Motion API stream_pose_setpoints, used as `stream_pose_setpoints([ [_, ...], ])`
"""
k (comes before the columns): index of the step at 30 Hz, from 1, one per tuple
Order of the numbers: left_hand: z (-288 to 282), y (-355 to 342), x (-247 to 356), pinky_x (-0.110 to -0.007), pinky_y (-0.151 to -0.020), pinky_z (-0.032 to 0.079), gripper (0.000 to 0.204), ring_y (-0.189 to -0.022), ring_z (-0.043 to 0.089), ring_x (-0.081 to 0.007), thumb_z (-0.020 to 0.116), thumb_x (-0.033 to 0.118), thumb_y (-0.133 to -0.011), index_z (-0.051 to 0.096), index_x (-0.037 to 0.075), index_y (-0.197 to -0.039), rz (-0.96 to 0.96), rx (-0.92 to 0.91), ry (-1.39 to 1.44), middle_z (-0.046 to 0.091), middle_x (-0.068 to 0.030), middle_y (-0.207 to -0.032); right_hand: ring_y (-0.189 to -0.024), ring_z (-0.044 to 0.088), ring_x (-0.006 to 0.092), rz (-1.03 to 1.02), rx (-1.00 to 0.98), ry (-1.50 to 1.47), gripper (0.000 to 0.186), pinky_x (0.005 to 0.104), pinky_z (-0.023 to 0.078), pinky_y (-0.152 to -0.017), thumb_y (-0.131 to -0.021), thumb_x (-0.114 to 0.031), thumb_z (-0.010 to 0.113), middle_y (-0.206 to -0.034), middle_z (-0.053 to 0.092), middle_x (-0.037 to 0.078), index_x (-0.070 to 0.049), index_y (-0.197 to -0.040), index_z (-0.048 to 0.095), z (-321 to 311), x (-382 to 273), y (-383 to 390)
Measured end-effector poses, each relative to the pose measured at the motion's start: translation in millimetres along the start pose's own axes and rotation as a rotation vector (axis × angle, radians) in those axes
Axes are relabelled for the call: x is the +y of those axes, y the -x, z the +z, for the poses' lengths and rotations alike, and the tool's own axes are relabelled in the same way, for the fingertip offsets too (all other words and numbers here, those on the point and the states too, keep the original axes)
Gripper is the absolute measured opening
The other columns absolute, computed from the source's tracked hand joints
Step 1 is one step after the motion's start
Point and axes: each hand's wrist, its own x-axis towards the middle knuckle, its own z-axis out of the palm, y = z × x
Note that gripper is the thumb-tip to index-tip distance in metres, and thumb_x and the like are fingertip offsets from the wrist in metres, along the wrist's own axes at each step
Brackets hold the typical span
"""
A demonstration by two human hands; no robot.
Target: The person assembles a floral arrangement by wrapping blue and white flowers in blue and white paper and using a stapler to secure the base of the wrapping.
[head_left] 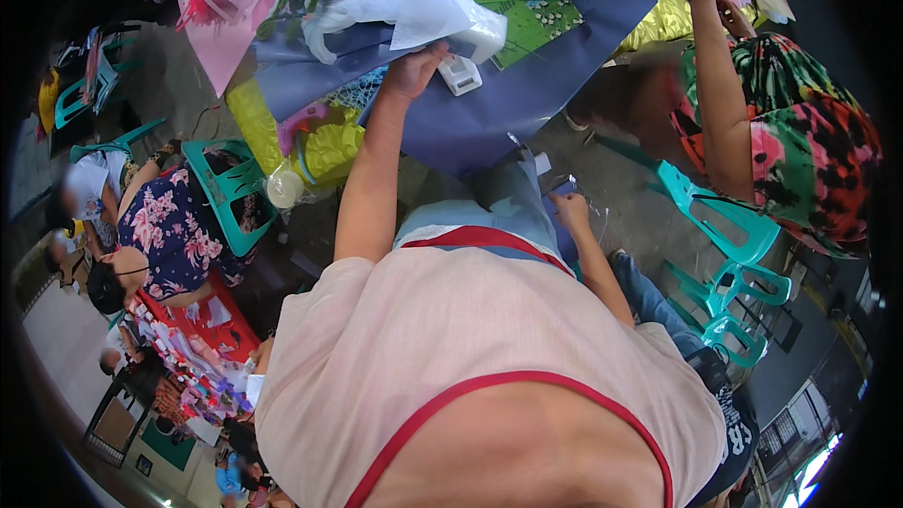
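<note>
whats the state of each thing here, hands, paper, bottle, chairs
left hand: raised, gripping the edge of the dark blue paper
right hand: low by the lap, closed; contents unclear
dark blue paper: spread out flat, partly covered
white tissue sheet: crumpled, lying on the paper
teal chairs: unoccupied

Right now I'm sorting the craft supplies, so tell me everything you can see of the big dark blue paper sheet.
The blue sheet is large, matte and paper-like, dark navy, lying flat across the table with one corner hanging over the near edge. White tissue paper, a green picture card and a small white box rest on it. The left hand reaches onto it beside the box. Its far part is hidden under the tissue.
</note>
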Motion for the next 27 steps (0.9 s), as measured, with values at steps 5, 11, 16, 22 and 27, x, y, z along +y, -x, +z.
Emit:
stream_pose_setpoints([
  [5,6,3,-3,-0.032,-0.068,0.05,0.025,-0.081,0.053,-0.0158,0.058,-0.005,-0.072,0.052,0.004,-0.095,0.001,-0.031,0.059,0.054,-0.0036,-0.088,-0.059,0.057,0.0199,0.21,-0.182,-0.336,0.031,0.0361,0.042,-0.05,-0.071,-0.032,0.064,-0.057,0.051,0.004,-0.002,-0.072,0.059,6,2,-8],
  [11,8,5,-12,-0.033,-0.068,0.049,0.024,-0.08,0.053,-0.0153,0.059,-0.005,-0.071,0.053,0.005,-0.093,0.005,-0.066,0.086,0.054,-0.0033,-0.087,-0.075,0.057,0.0299,0.439,-0.2,-0.366,0.03,0.0467,0.043,-0.065,-0.075,-0.029,0.059,-0.078,0.054,0.01,-0.001,-0.086,0.057,-1,-1,-12],
  [16,12,2,-17,-0.031,-0.07,0.047,0.024,-0.08,0.053,-0.015,0.06,-0.005,-0.071,0.053,0.005,-0.092,0.104,-0.122,-0.082,0.054,-0.0032,-0.087,-0.089,0.056,0.0277,-0.145,0.271,-0.058,0.033,0.0386,0.042,-0.078,-0.071,-0.016,0.058,-0.095,0.055,0.015,-0.002,-0.101,0.052,-13,7,-35],
  [22,20,8,-17,-0.03,-0.071,0.045,0.025,-0.079,0.053,-0.0152,0.062,-0.002,-0.071,0.053,0.005,-0.093,0.005,-0.047,0.061,0.054,-0.0029,-0.086,-0.082,0.054,0.0237,-0.765,0.127,-0.393,0.021,0.0308,0.044,-0.071,-0.071,-0.016,0.06,-0.088,0.056,0.011,-0.005,-0.09,0.061,-56,-172,50],
  [27,0,-1,-27,-0.032,-0.074,0.045,0.032,-0.084,0.052,-0.0156,0.06,-0.003,-0.071,0.05,0.006,-0.1,0.189,-0.089,-0.533,0.053,-0.0029,-0.092,-0.072,0.053,0.022,-0.885,0.181,-0.177,0.028,0.0296,0.042,-0.063,-0.067,-0.032,0.067,-0.08,0.055,0.01,-0.008,-0.08,0.066,-22,-213,40],
])
